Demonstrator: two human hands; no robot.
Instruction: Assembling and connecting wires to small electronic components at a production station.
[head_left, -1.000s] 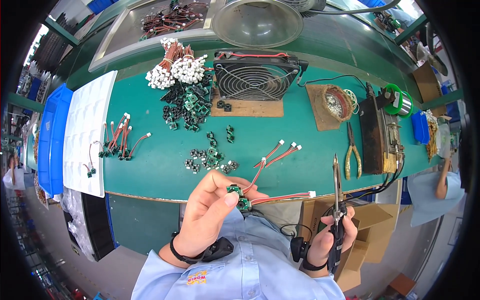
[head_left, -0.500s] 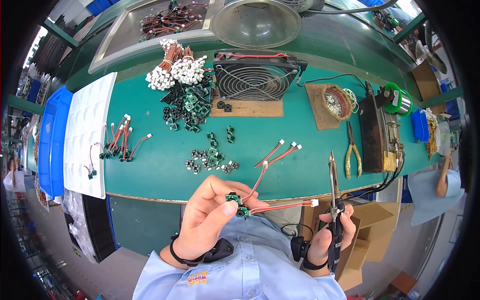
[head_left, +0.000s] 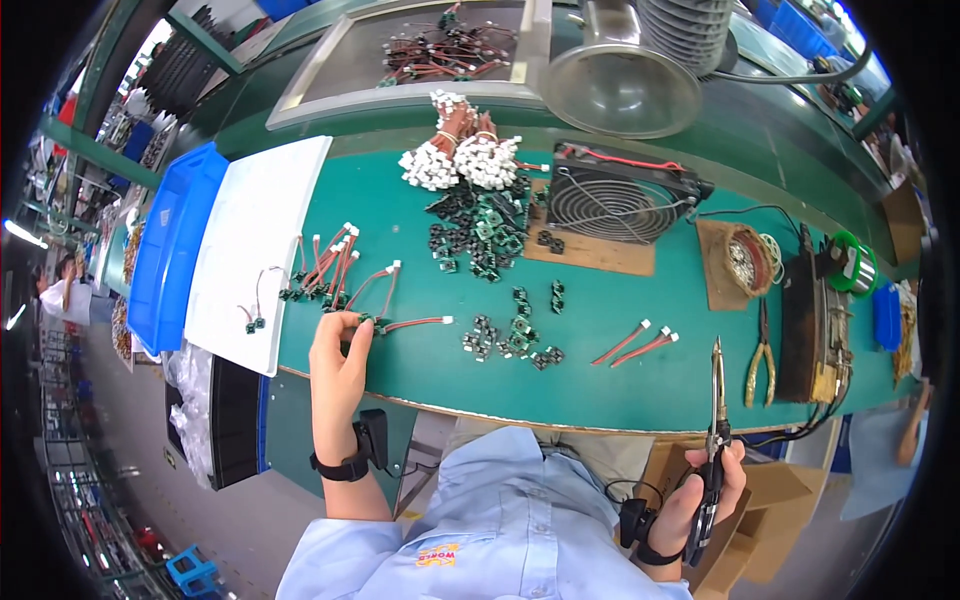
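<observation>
- Moved since half a second ago: left hand [head_left: 340,370] has gone from in front of the person's shirt to the near left of the fan [head_left: 615,200], carrying its wired board [head_left: 377,325]. The whole view has swung too; fan sits further right in frame.
- Left fingers: thumb and forefinger pinched together on the board, just beside the cluster of wired boards [head_left: 315,290], near left of fan. Whether one board or two is pinched, cannot tell.
- Right hand [head_left: 682,510]: fingers wrapped round the soldering iron [head_left: 717,410], tip up, near right of fan.
- Step in hand, judged: setting a wired piece down with its like. Next move would call for parting thumb and finger without dragging neighbouring leads.
- Count, near side of fan: three loose leads [head_left: 630,343], judging by white ends; scattered small boards [head_left: 520,335] overlap, no sure number.
- Count, left of fan: two bundles of leads [head_left: 487,162]; one heap of boards [head_left: 500,225], too tangled to count; further left, one white tray [head_left: 275,190] bearing one small wired piece, then one blue bin [head_left: 170,250].
- Count, right of fan: one round bowl [head_left: 745,265], one pair of pliers [head_left: 768,355], one solder spool [head_left: 855,265].
</observation>
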